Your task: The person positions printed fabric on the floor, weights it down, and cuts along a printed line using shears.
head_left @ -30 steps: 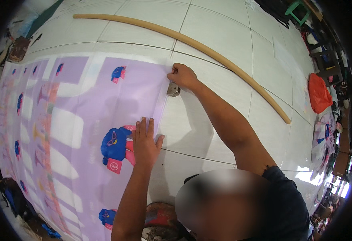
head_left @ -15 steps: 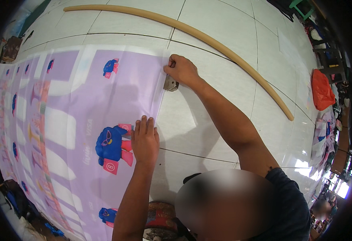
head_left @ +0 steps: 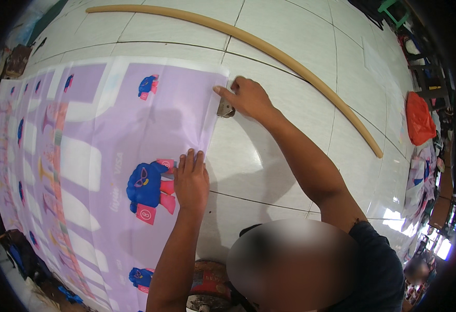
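Observation:
A wide lilac and white cloth (head_left: pixel 93 151), printed with blue cartoon figures, lies spread on the white tiled floor (head_left: pixel 259 171). My left hand (head_left: pixel 190 181) lies flat on the cloth's right edge, fingers pointing away from me. My right hand (head_left: pixel 246 97) is stretched forward to the cloth's far right corner and grips a small metal tool (head_left: pixel 225 109), its index finger touching the cloth edge. Most of the tool is hidden under the hand.
A long tan rod (head_left: pixel 269 49) lies curved across the tiles beyond my right hand. A red bag (head_left: pixel 418 118) and stacked clutter sit at the right. A round rusty object (head_left: pixel 207 283) is below my left forearm. Dark items line the left rim.
The view has shifted, so the cloth and rod sit higher in the picture. My right hand stays at the cloth's corner with the tool. My left hand still presses the cloth edge.

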Demonstrator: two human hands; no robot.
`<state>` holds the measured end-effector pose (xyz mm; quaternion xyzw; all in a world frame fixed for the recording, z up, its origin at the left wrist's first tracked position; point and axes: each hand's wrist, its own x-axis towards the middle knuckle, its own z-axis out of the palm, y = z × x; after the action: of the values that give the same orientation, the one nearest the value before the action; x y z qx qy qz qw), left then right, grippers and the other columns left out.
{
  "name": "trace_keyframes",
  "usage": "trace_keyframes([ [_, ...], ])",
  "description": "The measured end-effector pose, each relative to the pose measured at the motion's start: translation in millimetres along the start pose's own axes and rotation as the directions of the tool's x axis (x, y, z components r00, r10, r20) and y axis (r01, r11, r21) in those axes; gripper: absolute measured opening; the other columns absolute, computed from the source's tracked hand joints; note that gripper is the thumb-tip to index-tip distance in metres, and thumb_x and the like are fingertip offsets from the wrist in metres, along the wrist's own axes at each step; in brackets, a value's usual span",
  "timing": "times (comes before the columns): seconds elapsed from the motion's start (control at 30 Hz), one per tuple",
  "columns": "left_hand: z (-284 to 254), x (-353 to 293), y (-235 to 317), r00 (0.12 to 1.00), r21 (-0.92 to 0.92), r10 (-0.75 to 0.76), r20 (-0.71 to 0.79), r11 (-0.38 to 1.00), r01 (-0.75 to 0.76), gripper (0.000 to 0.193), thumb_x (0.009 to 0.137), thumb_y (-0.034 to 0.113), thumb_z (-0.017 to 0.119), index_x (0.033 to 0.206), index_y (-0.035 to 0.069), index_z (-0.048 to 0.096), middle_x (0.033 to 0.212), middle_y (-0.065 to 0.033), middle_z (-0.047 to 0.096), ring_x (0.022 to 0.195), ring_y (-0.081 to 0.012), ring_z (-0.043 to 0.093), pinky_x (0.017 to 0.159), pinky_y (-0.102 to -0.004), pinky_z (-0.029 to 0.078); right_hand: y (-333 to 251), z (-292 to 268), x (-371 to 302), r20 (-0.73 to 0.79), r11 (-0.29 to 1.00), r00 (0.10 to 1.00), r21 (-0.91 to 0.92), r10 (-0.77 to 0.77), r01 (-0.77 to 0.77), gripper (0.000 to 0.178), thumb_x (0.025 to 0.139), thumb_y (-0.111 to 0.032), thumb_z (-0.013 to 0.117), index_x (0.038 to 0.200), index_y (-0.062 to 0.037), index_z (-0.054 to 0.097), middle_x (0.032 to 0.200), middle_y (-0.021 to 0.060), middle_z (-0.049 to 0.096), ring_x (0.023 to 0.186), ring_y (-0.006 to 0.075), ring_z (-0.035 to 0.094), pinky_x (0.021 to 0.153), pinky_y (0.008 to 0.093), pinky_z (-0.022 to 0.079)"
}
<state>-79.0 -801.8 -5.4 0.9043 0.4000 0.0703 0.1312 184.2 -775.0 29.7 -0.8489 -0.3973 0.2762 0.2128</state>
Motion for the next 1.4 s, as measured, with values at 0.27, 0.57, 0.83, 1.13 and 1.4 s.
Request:
trace_keyframes([
  [0.27, 0, 2, 4, 1.0, -0.039, 0.012, -0.013, 0.999, -0.012, 0.031, 0.088, 0.009, 0.061, 0.119, 0.005, 0.063, 0.127, -0.0191, 0.059, 0.115, -0.0402, 0.057, 0.098, -0.0464, 0.046, 15, 25, -31, 0.003, 0.993, 1.0, 0.114, -0.008, 0.007, 0.063, 0.087, -0.057, 0.06, 0.106, 0.0032, 0.061, 0.101, 0.025, 0.064, 0.08, 0.0378, 0.065, 0.08, 0.0437, 0.052],
  [0.57, -6, 4, 7, 1.0, -0.069, 0.008, -0.014, 0.998, -0.009, 0.032, 0.088, 0.008, 0.06, 0.119, 0.004, 0.062, 0.127, -0.0195, 0.058, 0.116, -0.0404, 0.055, 0.1, -0.0465, 0.044, 12, 25, -30, 0.292, 0.593, 0.924, 0.708, 0.247, -0.383, 0.056, 0.086, -0.035, 0.075, 0.111, 0.0091, 0.052, 0.103, 0.0158, 0.063, 0.084, 0.0195, 0.063, 0.075, 0.0311, 0.056],
  [0.83, -6, 4, 2, 1.0, -0.096, 0.008, -0.014, 0.995, -0.01, 0.033, 0.086, 0.005, 0.061, 0.119, 0.003, 0.062, 0.128, -0.0202, 0.058, 0.118, -0.0407, 0.054, 0.101, -0.0463, 0.043, 53, 5, -61, 0.321, 0.637, 0.92, 0.666, 0.225, -0.388, 0.042, 0.085, -0.026, 0.077, 0.103, 0.0061, 0.055, 0.09, 0.0127, 0.065, 0.073, 0.0153, 0.063, 0.069, 0.0278, 0.054],
  [1.13, 1, 1, -2, 0.999, -0.045, 0.006, 0.046, 0.999, -0.004, 0.036, 0.09, 0.012, 0.06, 0.126, 0.007, 0.059, 0.133, -0.0133, 0.055, 0.124, -0.0347, 0.049, 0.099, -0.0552, 0.043, 41, 39, -68, 0.402, 0.648, 0.914, 0.681, 0.058, -0.34, 0.034, 0.083, -0.018, 0.078, 0.094, 0.0074, 0.056, 0.077, 0.0123, 0.064, 0.064, 0.0143, 0.061, 0.058, 0.0263, 0.052],
  [1.4, 0, 2, 6, 0.999, -0.107, 0.015, -0.034, 0.994, -0.019, 0.034, 0.085, 0.005, 0.062, 0.119, 0.003, 0.061, 0.128, -0.0201, 0.058, 0.116, -0.0417, 0.054, 0.1, -0.0485, 0.043, 30, 44, -37, 0.248, 0.507, 0.95, 0.804, 0.188, -0.31, 0.043, 0.083, -0.026, 0.078, 0.097, 0.0075, 0.055, 0.08, 0.0122, 0.064, 0.068, 0.0154, 0.064, 0.062, 0.0276, 0.056],
])
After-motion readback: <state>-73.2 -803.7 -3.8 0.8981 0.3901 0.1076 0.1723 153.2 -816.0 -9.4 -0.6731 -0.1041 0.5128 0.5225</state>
